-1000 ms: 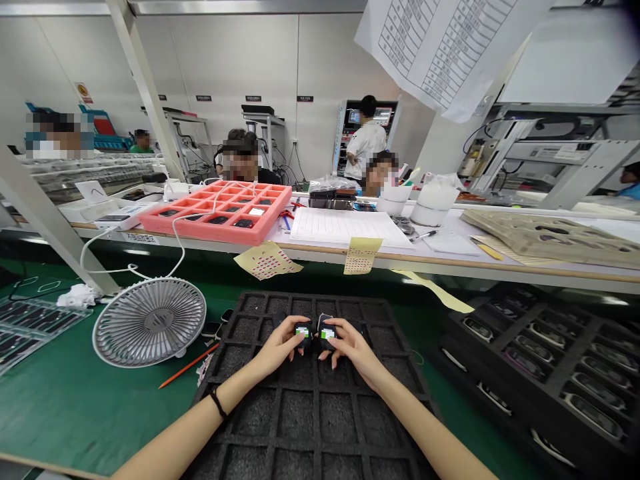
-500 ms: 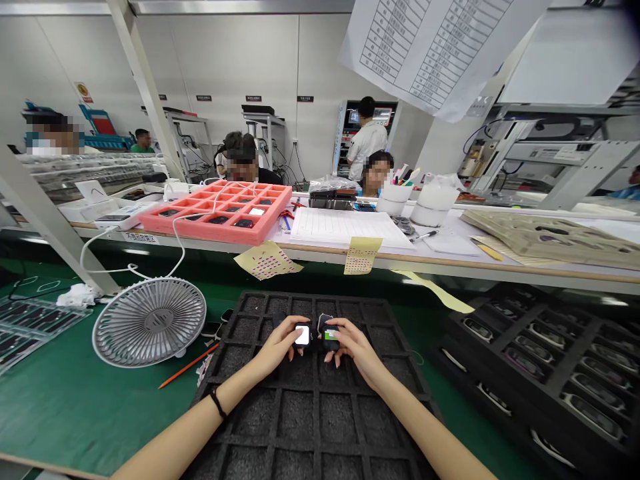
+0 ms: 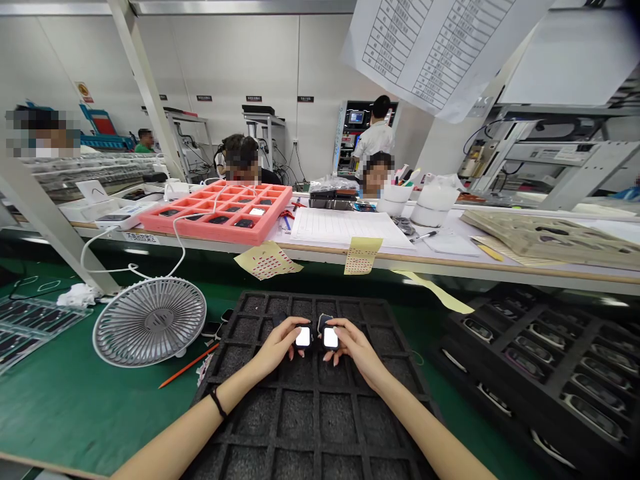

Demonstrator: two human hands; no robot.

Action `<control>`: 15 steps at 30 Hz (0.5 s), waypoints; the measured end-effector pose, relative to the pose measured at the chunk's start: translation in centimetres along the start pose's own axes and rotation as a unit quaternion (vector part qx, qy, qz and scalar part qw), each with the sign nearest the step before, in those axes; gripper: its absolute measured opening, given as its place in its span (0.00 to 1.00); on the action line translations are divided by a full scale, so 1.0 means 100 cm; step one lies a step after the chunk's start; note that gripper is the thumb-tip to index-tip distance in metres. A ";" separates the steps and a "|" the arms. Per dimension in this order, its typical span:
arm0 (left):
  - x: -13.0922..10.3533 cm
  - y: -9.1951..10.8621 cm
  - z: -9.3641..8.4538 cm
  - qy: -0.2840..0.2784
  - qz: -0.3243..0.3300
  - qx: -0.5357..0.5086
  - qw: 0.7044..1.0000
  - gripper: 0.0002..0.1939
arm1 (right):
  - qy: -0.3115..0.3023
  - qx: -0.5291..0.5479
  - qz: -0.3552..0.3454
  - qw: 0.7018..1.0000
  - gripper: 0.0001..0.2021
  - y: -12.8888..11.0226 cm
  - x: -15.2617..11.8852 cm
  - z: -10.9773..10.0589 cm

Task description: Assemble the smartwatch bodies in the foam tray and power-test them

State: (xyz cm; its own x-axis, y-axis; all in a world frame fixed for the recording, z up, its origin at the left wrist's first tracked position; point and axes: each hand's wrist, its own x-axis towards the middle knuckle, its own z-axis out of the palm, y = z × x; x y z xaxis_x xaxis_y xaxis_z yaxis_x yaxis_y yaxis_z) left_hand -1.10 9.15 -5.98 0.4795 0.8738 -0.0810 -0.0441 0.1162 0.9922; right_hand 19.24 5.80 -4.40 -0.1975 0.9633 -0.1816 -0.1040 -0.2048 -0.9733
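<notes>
Two small watches with lit white screens are held side by side above a black foam tray divided into square compartments. My left hand is closed round the left watch, its thumb at the screen's edge. Around the right watch my right hand is closed in the same way, thumb near the top of the screen. The watches are a little apart. Dark parts show behind both of them, partly hidden by the fingers.
A grey fan and an orange stick lie left of the tray. Stacked black foam trays with devices stand right. Ahead, a raised shelf bears a pink foam tray and papers. Several people are beyond it.
The right watch's screen has gone from partly green to plain white. Both hands have stayed nearly still. In the background, the standing person in white has shifted slightly to the right.
</notes>
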 end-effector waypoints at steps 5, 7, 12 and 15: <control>0.000 -0.004 0.001 -0.012 0.012 -0.021 1.000 0.26 | -0.034 0.002 -0.003 0.999 0.24 0.001 0.000 0.001; 0.000 -0.005 0.001 -0.014 0.010 -0.020 1.000 0.28 | -0.044 -0.002 -0.010 0.999 0.25 0.001 0.000 0.001; -0.001 -0.006 0.002 -0.014 0.006 -0.009 1.000 0.29 | -0.030 -0.012 -0.016 0.999 0.26 0.000 0.001 0.002; -0.001 -0.004 0.001 -0.009 0.005 -0.007 1.000 0.26 | -0.012 -0.009 -0.007 1.000 0.25 -0.001 0.002 0.001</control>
State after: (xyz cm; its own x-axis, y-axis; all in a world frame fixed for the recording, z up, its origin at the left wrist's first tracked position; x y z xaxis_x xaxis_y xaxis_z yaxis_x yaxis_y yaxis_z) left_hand -1.03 9.00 -6.39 0.4944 0.8664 -0.0702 -0.0601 0.1146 0.9916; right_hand 19.10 5.96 -4.35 -0.2192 0.9617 -0.1646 -0.0903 -0.1880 -0.9780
